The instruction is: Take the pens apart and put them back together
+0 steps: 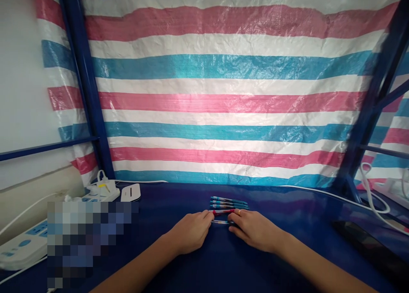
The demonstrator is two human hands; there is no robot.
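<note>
Reaching out over a dark blue table top [179,199], the person brings both hands together near the middle of the table's near side. The left hand [191,232] and right hand [255,231] sit palm down, fingers curled and nearly meeting. Their fingertips come up to opposite ends of a red-trimmed pen [222,212], which lies crosswise between them, though I can't tell from here whether they're gripping it or only touching it. A gold ring [239,212] shows on one right-hand finger. Just below, a lowest pen [222,221] lies partly under the right hand's fingers, while three blue-trimmed pens [228,202] lie side by side just beyond, all roughly parallel. Off to the left, a white power strip [104,190] and a small white box [131,192] sit at the table's back edge, with a second power strip [22,246] nearer by. A black flat object [367,250] lies at the right. Behind it all hangs a striped tarpaulin [223,75] in pink, white and blue, held against a blue steel frame [86,71].
</note>
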